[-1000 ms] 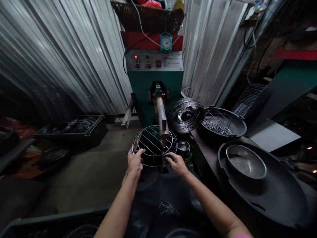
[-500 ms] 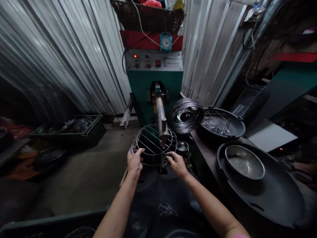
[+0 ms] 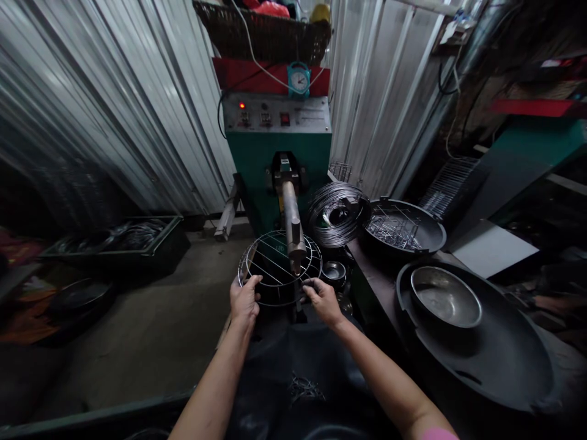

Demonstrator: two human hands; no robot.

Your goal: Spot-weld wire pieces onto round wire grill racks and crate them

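Wire bits (image 3: pixel 306 388) lie in a small heap on the dark apron (image 3: pixel 261 366) over the person's lap, and a green crate (image 3: pixel 105 410) shows its rim at near left. Just beyond the apron, the left hand (image 3: pixel 245 299) has its fingers clamped on the left side of a round wire rack (image 3: pixel 276 257). The right hand (image 3: pixel 323 300) pinches its fingers together at the rack's near right rim; whether rim or a bit of wire sits between them, I cannot tell. The rack is held level, clear of the left edge of the tabletop (image 3: pixel 376 278), with the tip of a thick metal rod (image 3: pixel 292 220) over its near right part.

Along the tabletop, a big black pan (image 3: pixel 499 360) fills the near end, with a steel bowl (image 3: pixel 447 296) in it. Toward the far end sits a smaller pan (image 3: pixel 435 229) of cut wires (image 3: pixel 394 233); by the far left corner is a wire coil (image 3: pixel 337 223).

Farther back stands the green machine (image 3: pixel 257 153) that bears the rod, its red light (image 3: pixel 242 106) lit, a blue clock (image 3: pixel 299 80) hanging above the panel. Behind rises a ribbed metal wall (image 3: pixel 137 91).
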